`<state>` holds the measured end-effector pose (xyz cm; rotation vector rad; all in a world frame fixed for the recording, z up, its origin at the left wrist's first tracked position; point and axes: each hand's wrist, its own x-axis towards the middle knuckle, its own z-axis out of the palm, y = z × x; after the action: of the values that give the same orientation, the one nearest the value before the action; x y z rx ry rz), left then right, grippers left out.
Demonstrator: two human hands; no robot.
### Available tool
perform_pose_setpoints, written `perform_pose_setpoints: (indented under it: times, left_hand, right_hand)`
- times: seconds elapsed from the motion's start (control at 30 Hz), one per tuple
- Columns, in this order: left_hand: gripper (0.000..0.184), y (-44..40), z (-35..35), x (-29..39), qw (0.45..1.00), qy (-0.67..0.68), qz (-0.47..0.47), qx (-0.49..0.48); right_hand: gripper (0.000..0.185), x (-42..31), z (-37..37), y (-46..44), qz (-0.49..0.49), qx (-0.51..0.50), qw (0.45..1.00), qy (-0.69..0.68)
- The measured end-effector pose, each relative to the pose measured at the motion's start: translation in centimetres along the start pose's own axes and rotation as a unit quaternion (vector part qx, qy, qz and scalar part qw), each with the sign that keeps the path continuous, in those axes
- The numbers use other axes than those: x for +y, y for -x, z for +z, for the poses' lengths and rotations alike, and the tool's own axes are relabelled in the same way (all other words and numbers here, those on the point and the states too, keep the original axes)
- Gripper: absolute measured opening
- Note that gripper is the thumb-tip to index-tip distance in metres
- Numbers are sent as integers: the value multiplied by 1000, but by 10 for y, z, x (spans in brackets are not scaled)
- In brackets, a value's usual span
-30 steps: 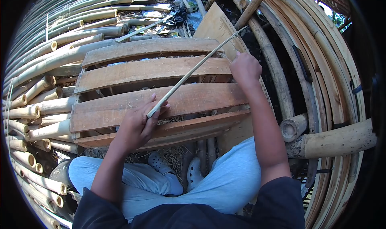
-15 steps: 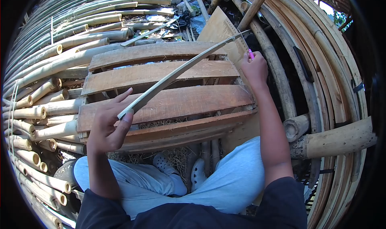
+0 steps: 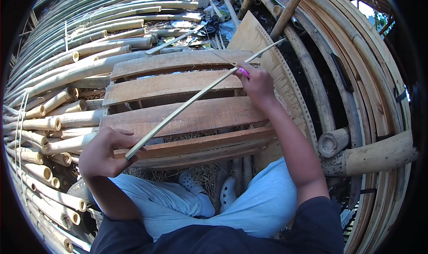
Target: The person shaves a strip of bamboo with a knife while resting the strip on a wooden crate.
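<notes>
A long, narrow bamboo strip slants from lower left to upper right above the wooden slat bench. Its near end lies between the thumb and fingers of my left hand, which is closed on it. My right hand is closed around a small pink-handled tool, probably a knife, held against the strip's upper part. A thin curved line runs up and left from there; whether it is the blade or a shaving I cannot tell. The slat bench stands in front of my knees.
Stacked bamboo poles fill the left side. On the right are long curved planks and a thick bamboo pole. A plywood sheet leans behind the bench, and plastic litter lies beyond it. Shavings surround my clogs.
My right hand has moved left and nearer with the knife, down along the strip. My left hand has lowered and turned, its fingers now closed on the strip's near end.
</notes>
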<state>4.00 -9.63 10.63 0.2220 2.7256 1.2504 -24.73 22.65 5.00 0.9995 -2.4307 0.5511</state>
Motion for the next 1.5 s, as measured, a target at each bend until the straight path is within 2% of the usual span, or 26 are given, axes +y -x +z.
perform_pose_setpoints:
  times: [0.03,0.07,0.13,0.2,0.27,0.4,0.47,0.5,0.57,0.6,0.7,0.73,0.8,0.87,0.93,1.0,1.03,1.1,1.13,1.2,1.23,1.3,1.37,1.5]
  left_hand:
    - [52,5,-1,2,998,-40,-43,-10]
    - [52,11,-2,8,998,-41,-44,-9]
    - [73,24,-2,32,986,-120,5,114]
    - [78,31,2,60,980,-154,13,125]
    - [84,26,19,84,972,-193,21,136]
    - [65,-18,83,97,960,-217,32,171]
    - [54,-37,103,85,917,-343,12,202]
    - [54,-44,107,78,914,-350,3,207]
    - [47,-53,109,65,912,-289,27,290]
    - [47,-55,108,58,909,-296,19,293]
    - [33,-63,100,44,876,-202,117,422]
    - [33,-63,98,45,874,-205,115,425]
    - [30,-61,94,47,901,-143,20,409]
    - [32,-64,94,27,906,-169,27,387]
    - [35,-68,93,10,910,-194,33,365]
    - [41,-72,90,2,923,-210,-10,322]
    - [41,-74,88,1,923,-211,-10,321]
    - [43,-79,85,0,905,-196,70,372]
    - [43,-82,87,-3,906,-193,73,369]
    - [44,-86,92,-13,910,-164,36,380]
    - [37,-85,89,-8,933,-128,-34,334]
    - [34,-89,93,-20,930,-115,-7,348]
    - [27,-93,95,-25,921,-105,23,375]
    - [27,-93,95,-25,924,-103,18,367]
  right_hand:
    - [25,-4,0,-1,-3,11,1000,4]
    - [18,-8,0,-1,-5,21,1000,9]
    - [15,-16,2,-1,-17,24,999,18]
    - [13,-25,4,3,-27,25,999,27]
    - [9,-34,6,4,-72,68,995,15]
    - [9,-65,-1,9,-97,71,993,-6]
    - [11,-82,-5,13,-116,41,992,-38]
    - [11,-86,-4,17,-118,39,992,-36]
    - [10,-92,-6,20,-125,42,990,-51]
    - [10,-92,-6,20,-123,41,990,-56]
    - [15,-87,-4,19,-131,48,987,-85]
    - [16,-86,-4,19,-132,35,988,-78]
    - [15,-83,-3,19,-135,25,987,-82]
    - [13,-76,-2,20,-156,-18,985,-70]
    - [12,-68,1,19,-136,-6,988,-69]
    - [10,-62,2,18,-114,5,991,-66]
    - [10,-60,1,17,-91,2,993,-76]
    - [9,-59,-5,14,-64,-2,995,-83]
    - [9,-60,-9,12,-33,-1,996,-88]
    - [10,-55,-15,10,6,-2,996,-86]
    - [13,-51,-17,7,20,13,995,-97]
    - [23,-39,-16,4,35,49,992,-115]
    - [25,-25,-18,4,60,42,991,-111]
    - [28,4,-21,2,97,60,990,-83]
